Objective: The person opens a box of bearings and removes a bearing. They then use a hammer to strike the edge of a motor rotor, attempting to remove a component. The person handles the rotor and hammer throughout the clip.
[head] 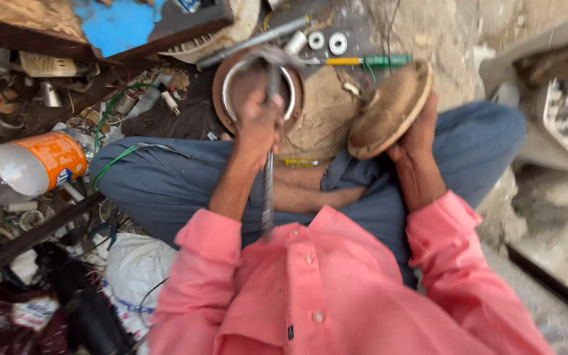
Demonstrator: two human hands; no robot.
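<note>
My left hand [258, 125] grips a long grey metal rod-like tool [268, 190] that runs from my chest up toward a round brown housing with a shiny metal ring [226, 85] on the ground. The tool's upper end sits over that ring. My right hand [419, 131] holds a dusty round disc-shaped cover [389, 108], tilted on edge, above my right knee. I sit cross-legged in blue trousers and a pink shirt.
An orange-and-white plastic bottle [37, 164] lies at the left among wires and scrap. A green-handled screwdriver [369, 61], two white rings [327, 43] and a metal rod [251, 43] lie beyond the housing. A grey metal frame [560, 98] stands at the right.
</note>
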